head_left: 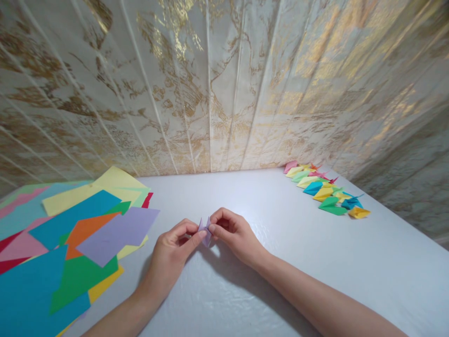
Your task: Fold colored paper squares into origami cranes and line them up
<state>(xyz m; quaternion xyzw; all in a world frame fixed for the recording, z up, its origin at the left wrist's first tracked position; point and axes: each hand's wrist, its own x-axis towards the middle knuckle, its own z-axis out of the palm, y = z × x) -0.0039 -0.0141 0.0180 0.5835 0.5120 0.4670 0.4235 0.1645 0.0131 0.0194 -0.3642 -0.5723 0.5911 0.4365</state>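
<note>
Between my two hands is a small folded piece of purple paper (pixel 206 240), with two narrow points sticking up and a wider part pointing down. My left hand (pixel 175 245) pinches its left side between thumb and forefinger. On the opposite side, my right hand (pixel 236 231) grips it the same way, with the fingertips close together. The fingers cover parts of the folds. Both hands are low over the middle of the white table (pixel 217 299).
Loose sheets of coloured paper (pixel 94 276) overlap on the left, a purple sheet (pixel 119 234) on top. At the back right, several folded paper figures (pixel 319 189) sit in rows. A white and gold patterned covering (pixel 210 93) rises behind the table.
</note>
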